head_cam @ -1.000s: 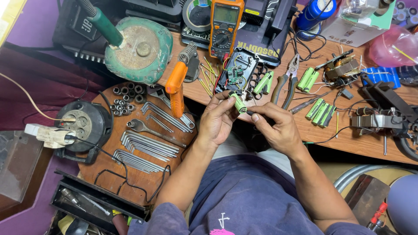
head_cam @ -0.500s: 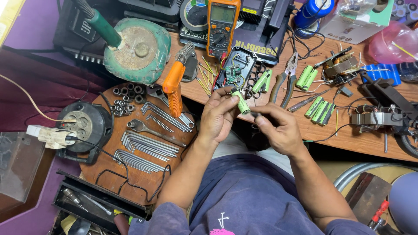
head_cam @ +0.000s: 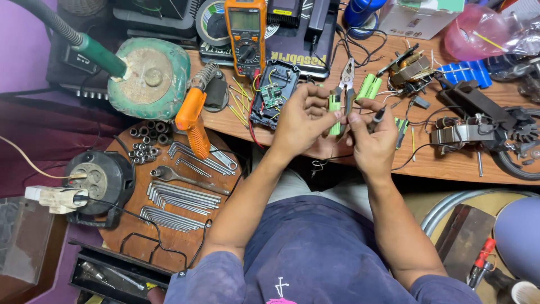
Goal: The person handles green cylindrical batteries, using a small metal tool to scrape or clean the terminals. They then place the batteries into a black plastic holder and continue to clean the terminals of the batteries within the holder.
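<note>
A slim green cell [head_cam: 334, 115], cylinder-shaped, stands upright in the air just above the workbench edge, pinched near its middle between the fingertips of the left hand [head_cam: 301, 121]. Its upper end pokes clear above the fingers and its lower end shows below them. Touching its right side, a thin dark probe [head_cam: 378, 116] sits gripped in the right hand [head_cam: 371, 141], its tip angled up and away.

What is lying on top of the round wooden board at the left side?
On the round wooden board lie rows of wrenches, a cluster of sockets and the orange soldering gun handle. A black cable crosses its lower edge.
</note>
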